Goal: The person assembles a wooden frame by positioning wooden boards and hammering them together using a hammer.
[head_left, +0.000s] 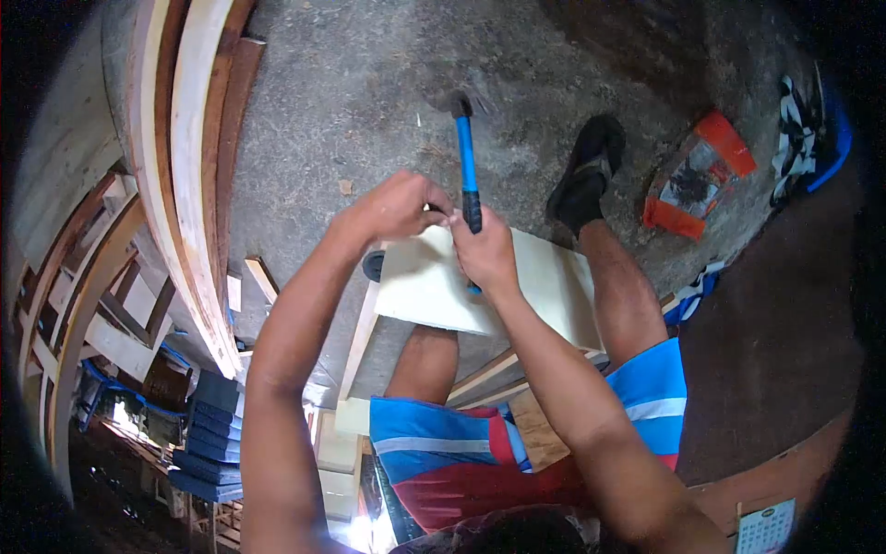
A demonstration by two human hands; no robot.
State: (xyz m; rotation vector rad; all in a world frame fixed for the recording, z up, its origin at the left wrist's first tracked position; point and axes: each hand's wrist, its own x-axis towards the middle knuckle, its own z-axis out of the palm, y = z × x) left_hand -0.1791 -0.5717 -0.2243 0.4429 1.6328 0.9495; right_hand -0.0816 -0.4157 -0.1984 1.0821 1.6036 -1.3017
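Observation:
My right hand [486, 249] is wrapped round the black grip of a hammer [466, 155] with a blue shaft. The dark hammer head points away from me above the floor and looks smeared by motion. Just left of it, my left hand [399, 207] has its thumb and fingers pinched together over the far edge of a pale board [425, 291]. Whatever sits between those fingertips is too small to tell. The board lies across a light wooden frame [360, 337] between my legs, and both hands are close together above it.
Long curved wooden planks [189, 138] stand on the left, with wooden frames [92, 305] behind them. A torn orange-and-grey packet [699, 175] lies on the concrete floor [351, 83] beyond my dark shoe [591, 166]. Dark blue stacked pieces [210, 439] are at lower left.

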